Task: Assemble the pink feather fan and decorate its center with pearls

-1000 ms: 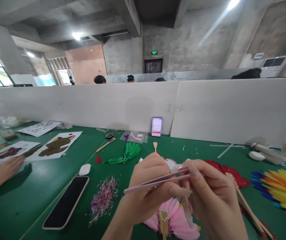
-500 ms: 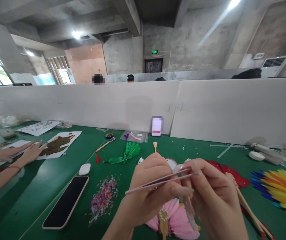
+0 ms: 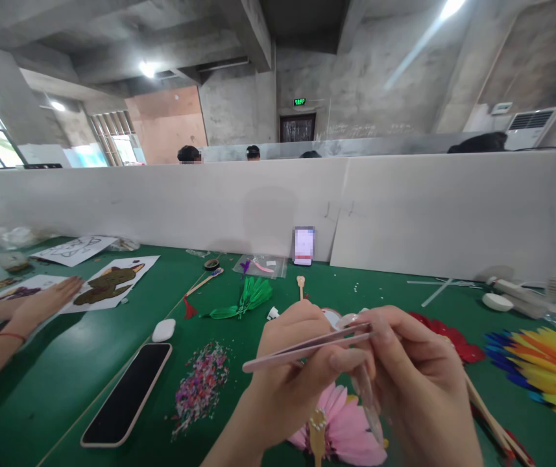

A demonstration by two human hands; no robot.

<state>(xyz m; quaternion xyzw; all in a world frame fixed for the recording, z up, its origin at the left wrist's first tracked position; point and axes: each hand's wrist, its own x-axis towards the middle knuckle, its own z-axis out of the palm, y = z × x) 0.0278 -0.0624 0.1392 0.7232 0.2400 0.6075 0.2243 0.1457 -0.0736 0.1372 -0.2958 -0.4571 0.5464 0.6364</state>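
Note:
My left hand (image 3: 292,383) is closed around a pair of pale pink tweezers (image 3: 278,359), whose joined end sticks out to the left. The tweezer tips meet the pinched fingers of my right hand (image 3: 423,383). A clear plastic piece (image 3: 372,405) hangs below the right fingers, seemingly in their grip; its exact kind is unclear. Whatever sits between the fingertips is hidden. Under both hands lies a pink petalled fan (image 3: 353,434), with pearl-like beads on its wooden handle (image 3: 317,428).
A pile of coloured bits (image 3: 202,386), a phone (image 3: 129,394) and a white case (image 3: 163,330) lie to the left. Green feathers (image 3: 255,295) are farther back. Red petals (image 3: 462,344) and a multicoloured feather fan (image 3: 545,370) lie right. Another person's hands (image 3: 47,301) work at far left.
The tweezers have turned slightly and their arms look closer together. My hands stay nearly in place. The other person's hands have shifted on their paper.

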